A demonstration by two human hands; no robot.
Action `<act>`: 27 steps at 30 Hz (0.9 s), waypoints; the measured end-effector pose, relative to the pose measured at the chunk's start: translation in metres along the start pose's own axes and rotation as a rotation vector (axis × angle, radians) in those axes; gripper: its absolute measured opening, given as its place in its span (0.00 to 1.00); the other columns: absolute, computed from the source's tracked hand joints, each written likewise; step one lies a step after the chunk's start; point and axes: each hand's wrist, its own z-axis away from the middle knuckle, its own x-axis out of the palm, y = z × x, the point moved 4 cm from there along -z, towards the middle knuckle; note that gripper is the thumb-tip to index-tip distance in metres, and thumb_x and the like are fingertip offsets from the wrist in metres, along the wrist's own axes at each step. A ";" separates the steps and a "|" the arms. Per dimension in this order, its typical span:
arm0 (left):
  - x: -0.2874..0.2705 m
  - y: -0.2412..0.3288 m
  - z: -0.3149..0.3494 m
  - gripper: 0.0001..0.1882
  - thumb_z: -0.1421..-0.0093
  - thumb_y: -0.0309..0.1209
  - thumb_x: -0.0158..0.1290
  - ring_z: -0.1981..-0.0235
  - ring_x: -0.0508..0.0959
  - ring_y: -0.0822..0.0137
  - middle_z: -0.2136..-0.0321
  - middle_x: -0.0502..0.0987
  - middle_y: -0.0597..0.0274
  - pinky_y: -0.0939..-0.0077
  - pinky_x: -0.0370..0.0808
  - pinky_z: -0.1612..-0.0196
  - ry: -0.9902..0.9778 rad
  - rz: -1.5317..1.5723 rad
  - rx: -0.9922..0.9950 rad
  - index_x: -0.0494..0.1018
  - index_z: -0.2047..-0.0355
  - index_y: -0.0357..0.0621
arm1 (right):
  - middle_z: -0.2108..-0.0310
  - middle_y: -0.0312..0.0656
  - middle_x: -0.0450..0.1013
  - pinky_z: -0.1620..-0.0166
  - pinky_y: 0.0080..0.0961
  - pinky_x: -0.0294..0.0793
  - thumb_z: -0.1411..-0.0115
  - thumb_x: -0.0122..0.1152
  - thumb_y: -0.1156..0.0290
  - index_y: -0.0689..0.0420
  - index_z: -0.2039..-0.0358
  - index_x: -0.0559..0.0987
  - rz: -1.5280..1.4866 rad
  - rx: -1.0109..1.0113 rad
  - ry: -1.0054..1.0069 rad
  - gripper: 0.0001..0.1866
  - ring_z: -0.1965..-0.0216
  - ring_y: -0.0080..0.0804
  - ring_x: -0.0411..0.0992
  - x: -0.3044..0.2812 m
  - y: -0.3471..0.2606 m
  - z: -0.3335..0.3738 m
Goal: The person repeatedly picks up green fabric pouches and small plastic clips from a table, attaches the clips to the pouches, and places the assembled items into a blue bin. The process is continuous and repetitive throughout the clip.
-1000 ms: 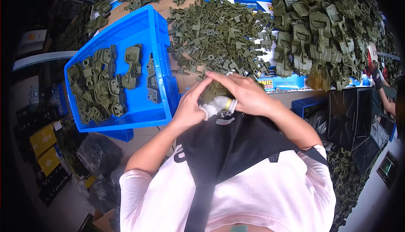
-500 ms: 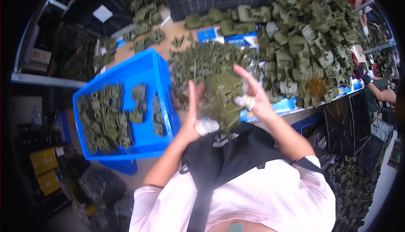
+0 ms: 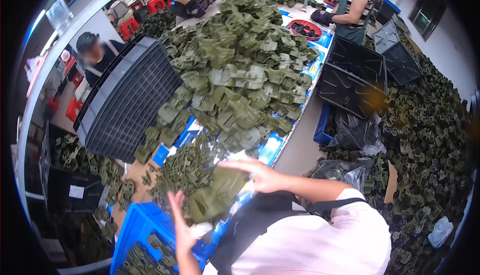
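Observation:
Several olive-green moulded plastic parts (image 3: 216,194), smeared by motion, lie between my two hands over the table's near end. My left hand (image 3: 183,221) is open on their left, fingers stretched upward, with white wrapping at its thumb. To their right, my right hand (image 3: 259,173) is also open, its fingers stretched leftward along the parts' upper edge; its thumb is hidden. Whether either hand bears their weight I cannot tell. Just beyond them spreads a heap of small green pieces (image 3: 181,171). A blue bin (image 3: 131,225) holding more green parts stands beside my left forearm.
A tall pile of larger green parts (image 3: 240,75) covers the table beyond. A black crate (image 3: 132,92) stands on its side at the left. More black crates (image 3: 352,72) and part heaps (image 3: 425,140) fill the right. Other people (image 3: 354,7) are at the far end.
My view has swung to the right and up, bringing in the far table end and other people. Both hands remain open around the green parts, which now look larger and more blurred.

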 end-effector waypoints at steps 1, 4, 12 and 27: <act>0.007 -0.010 -0.005 0.71 0.71 0.33 0.71 0.44 0.62 0.54 0.42 0.56 0.48 0.62 0.64 0.45 -0.001 0.264 -0.108 0.30 0.36 0.52 | 0.47 0.47 0.60 0.44 0.32 0.59 0.58 0.68 0.68 0.49 0.42 0.63 -0.061 0.087 0.043 0.40 0.47 0.44 0.61 -0.017 0.005 0.004; 0.034 0.003 -0.031 0.53 0.68 0.28 0.70 0.52 0.70 0.61 0.50 0.65 0.52 0.66 0.71 0.51 0.134 0.260 -0.025 0.52 0.42 0.44 | 0.46 0.47 0.59 0.44 0.33 0.59 0.57 0.68 0.68 0.50 0.42 0.63 -0.135 -0.005 -0.012 0.40 0.46 0.44 0.59 -0.051 0.006 0.009; 0.145 0.043 -0.129 0.49 0.62 0.29 0.68 0.51 0.69 0.59 0.51 0.65 0.50 0.64 0.67 0.48 0.024 0.259 0.047 0.50 0.43 0.43 | 0.48 0.47 0.64 0.43 0.34 0.58 0.53 0.64 0.68 0.52 0.48 0.70 0.029 0.051 0.096 0.29 0.46 0.44 0.61 -0.190 0.033 0.019; 0.123 0.032 -0.144 0.32 0.53 0.28 0.58 0.44 0.62 0.51 0.49 0.66 0.50 0.64 0.57 0.42 0.415 -0.463 -0.190 0.63 0.46 0.44 | 0.53 0.59 0.64 0.48 0.39 0.62 0.55 0.67 0.67 0.51 0.44 0.64 0.620 0.137 1.210 0.36 0.50 0.51 0.64 -0.531 0.267 -0.285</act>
